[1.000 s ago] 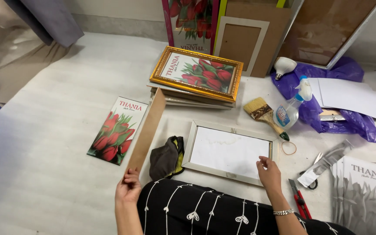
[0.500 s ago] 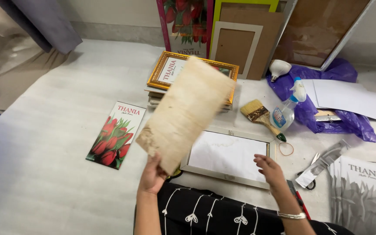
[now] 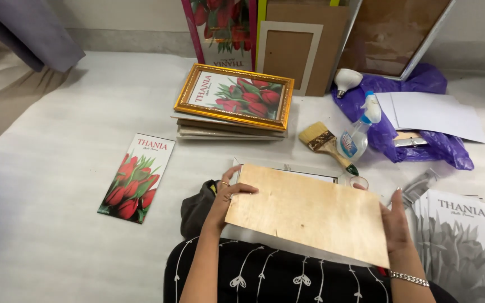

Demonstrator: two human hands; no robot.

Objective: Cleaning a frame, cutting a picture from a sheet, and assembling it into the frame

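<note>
A thin light-brown backing board [image 3: 310,212] lies flat over a white picture frame [image 3: 287,168], covering nearly all of it. My left hand [image 3: 227,196] grips the board's left edge, fingers curled over the top. My right hand [image 3: 395,223] holds its right edge; a silver bracelet sits on that wrist. A dark cloth [image 3: 196,206] lies beside my left hand.
A stack of frames topped by a gold-framed tulip picture [image 3: 234,96] stands behind. A tulip print [image 3: 136,177] lies at the left. A paintbrush [image 3: 324,143], spray bottle [image 3: 357,134], light bulb [image 3: 346,79], purple plastic bag [image 3: 422,134] and grey flower prints [image 3: 464,230] sit to the right.
The board stood on edge at the left, was swung up and over by my left hand, and now lies flat on the white frame, held by both hands.
</note>
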